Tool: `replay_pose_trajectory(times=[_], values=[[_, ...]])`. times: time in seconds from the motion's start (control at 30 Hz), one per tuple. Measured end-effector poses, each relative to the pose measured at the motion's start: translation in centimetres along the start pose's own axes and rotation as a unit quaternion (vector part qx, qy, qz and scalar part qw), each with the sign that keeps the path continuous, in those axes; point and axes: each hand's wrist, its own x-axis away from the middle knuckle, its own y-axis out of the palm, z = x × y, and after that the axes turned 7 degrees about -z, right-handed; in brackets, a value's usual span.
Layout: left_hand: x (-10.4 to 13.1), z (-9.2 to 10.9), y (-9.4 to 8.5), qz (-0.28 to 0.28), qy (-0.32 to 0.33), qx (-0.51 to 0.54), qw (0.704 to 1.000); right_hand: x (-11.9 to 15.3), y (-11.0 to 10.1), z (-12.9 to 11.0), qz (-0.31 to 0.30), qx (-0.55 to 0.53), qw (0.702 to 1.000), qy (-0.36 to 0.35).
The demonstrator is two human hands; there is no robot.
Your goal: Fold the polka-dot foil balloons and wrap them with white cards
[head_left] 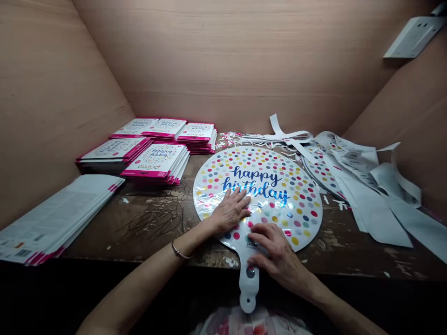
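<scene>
A flat, uninflated foil balloon (303, 200) with coloured dots and blue "happy birthday" lettering lies on the table. Its narrow tail hangs past the front edge. My left hand (230, 211) rests palm down on the balloon below the lettering, fingers stretched out. Just right of the tail's top, my right hand (275, 251) touches the balloon with bent fingertips, its thumb apart near a dark round spot. Nothing is visibly gripped by either hand; part of the printing under the right fingers is hidden.
Stacks of pink-and-white packets (153, 160) stand at back left. Nearer lies a fanned pile of printed sleeves (66, 209). White strips (377, 209) cover more dotted balloons (323, 172) on the right. Wooden panels (237, 60) enclose the table, with a socket (414, 37) at upper right.
</scene>
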Motion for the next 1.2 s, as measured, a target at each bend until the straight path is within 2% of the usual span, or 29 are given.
replay_pose_trajectory(times=[0.17,0.27,0.33,0.43,0.53,0.6,0.7,0.73,0.8,0.87,0.97,1.03,1.1,1.2], values=[[-0.2,0.1,-0.3,-0.009,-0.001,0.027,1.0,-1.2,0.5,0.5,0.015,-0.033,0.999,0.019],[-0.3,0.0,-0.8,0.002,-0.001,0.11,0.994,-2.2,-0.4,0.8,-0.012,-0.031,0.999,0.038],[-0.1,-0.4,-1.7,0.002,0.004,0.195,0.981,-3.3,-1.2,1.0,-0.037,-0.048,0.996,0.072],[0.8,-1.2,-4.1,-0.015,0.007,0.305,0.952,-5.7,-2.5,1.6,-0.066,-0.09,0.983,0.144],[2.1,-1.9,-6.1,-0.037,-0.024,0.342,0.939,-7.7,-4.1,2.0,-0.091,-0.154,0.965,0.191],[2.8,-2.3,-6.6,-0.02,-0.057,0.328,0.943,-7.9,-5.1,2.1,-0.099,-0.184,0.961,0.179],[3.7,-2.7,-6.0,0.037,-0.075,0.298,0.951,-5.8,-6.5,2.5,-0.088,-0.114,0.988,0.053],[4.0,-2.8,-5.6,0.05,-0.062,0.285,0.955,-4.5,-6.7,2.9,-0.083,-0.053,0.995,0.0],[4.8,-3.3,-4.9,0.064,-0.008,0.248,0.967,-1.7,-6.8,4.5,-0.062,0.086,0.991,-0.077],[5.7,-4.1,-4.2,0.073,0.051,0.207,0.974,1.0,-6.6,6.7,-0.016,0.189,0.977,-0.095],[7.1,-5.8,-3.8,0.095,0.073,0.189,0.975,3.5,-6.3,9.7,0.059,0.217,0.972,-0.071],[7.4,-6.9,-4.1,0.105,0.021,0.224,0.969,3.8,-6.6,11.1,0.079,0.174,0.981,-0.044],[6.4,-7.8,-5.1,0.091,-0.093,0.247,0.96,2.7,-7.5,12.1,0.089,0.113,0.99,0.009],[2.3,-9.1,-7.5,0.061,-0.261,0.208,0.941,-1.2,-9.6,13.3,0.074,0.068,0.985,0.141]])
